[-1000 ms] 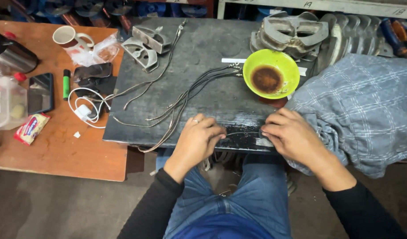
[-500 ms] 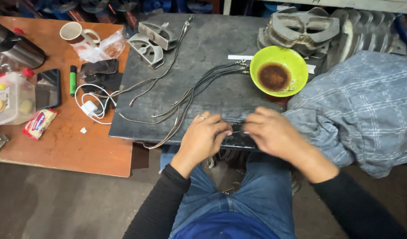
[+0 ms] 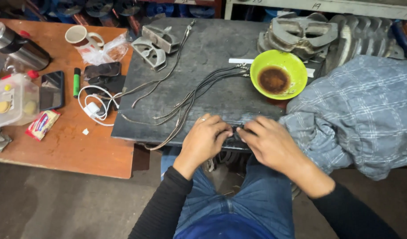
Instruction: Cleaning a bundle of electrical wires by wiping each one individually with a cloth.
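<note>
My left hand (image 3: 205,137) and my right hand (image 3: 267,141) meet at the near edge of a dark grey slab (image 3: 212,53). Both hands close on a narrow dark strip (image 3: 235,133) lying along that edge; most of it is hidden under my fingers. A bundle of thin dark cords (image 3: 190,95) runs from beside my left hand up toward a green bowl (image 3: 278,74) with brown residue inside. My knees in blue jeans sit below the slab.
A grey checked cloth (image 3: 358,115) lies right of my right hand. Metal castings (image 3: 152,44) and a stack of grey parts (image 3: 301,33) sit at the slab's back. The wooden table (image 3: 79,150) at left holds a mug (image 3: 79,35), phones, a white charger cable and a plastic box.
My hands have drawn closer together along the slab's near edge, the right hand sliding left until the fingertips nearly touch over the dark strip.
</note>
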